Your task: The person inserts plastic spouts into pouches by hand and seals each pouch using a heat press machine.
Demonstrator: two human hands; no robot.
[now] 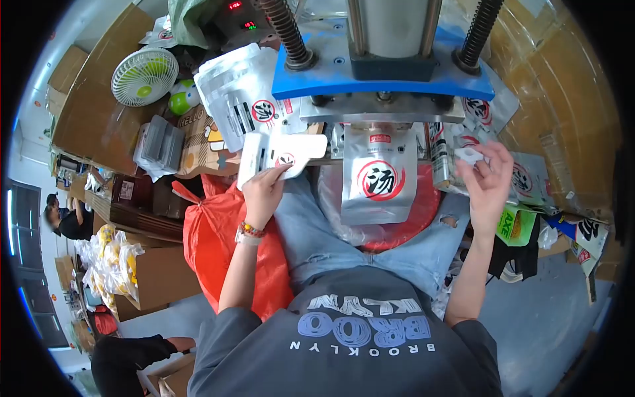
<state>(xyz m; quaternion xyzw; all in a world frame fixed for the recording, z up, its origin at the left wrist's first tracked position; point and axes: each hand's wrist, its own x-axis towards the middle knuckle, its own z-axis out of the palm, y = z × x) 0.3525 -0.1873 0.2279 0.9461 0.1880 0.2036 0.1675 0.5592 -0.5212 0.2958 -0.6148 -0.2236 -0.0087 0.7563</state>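
My left hand (263,192), with beads on its wrist, is closed on the edge of a silver-white pouch (261,149) with a red-and-black print. Between the fingertips of my right hand (488,182) sits a small white piece (469,155), too small to name exactly. A printed pouch (380,177) with a red ring and black character hangs from under the metal head of a press (383,109), between my two hands. Neither hand touches that pouch. More silver pouches (246,99) lie in a pile beyond my left hand.
The press's blue plate (383,83) and springs stand ahead. Printed pouches (522,175) lie at the right. A red bag (228,231) is beside my left leg. A fan (144,77) and cardboard boxes (162,271) are at the left. Another person (69,218) is far left.
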